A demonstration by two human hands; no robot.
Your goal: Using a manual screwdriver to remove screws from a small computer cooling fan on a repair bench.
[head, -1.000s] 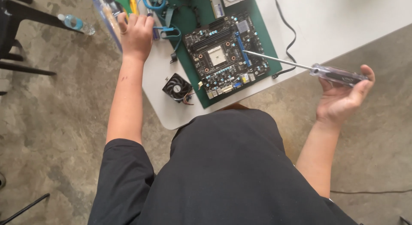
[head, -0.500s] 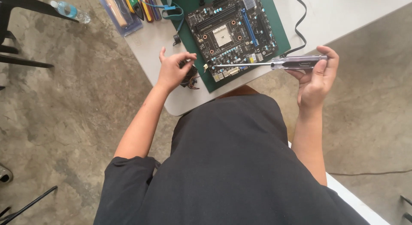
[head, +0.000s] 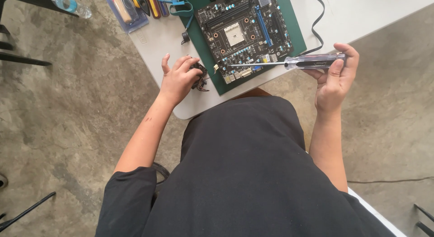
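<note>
A dark motherboard lies on a green mat on the white table. My left hand grips a small black cooler fan at the mat's near-left corner; the fingers hide most of it. My right hand holds a long screwdriver by its clear handle, off the table's near edge. Its shaft lies level and points left over the board's near edge.
A clear case of coloured tools sits at the table's far left, with a teal strap beside it. A black cable runs along the mat's right side. A water bottle lies on the concrete floor by dark chair legs.
My left hand came down from the tool case to the fan and closed on it. My right hand brought the screwdriver in from the right, over the board's near edge.
</note>
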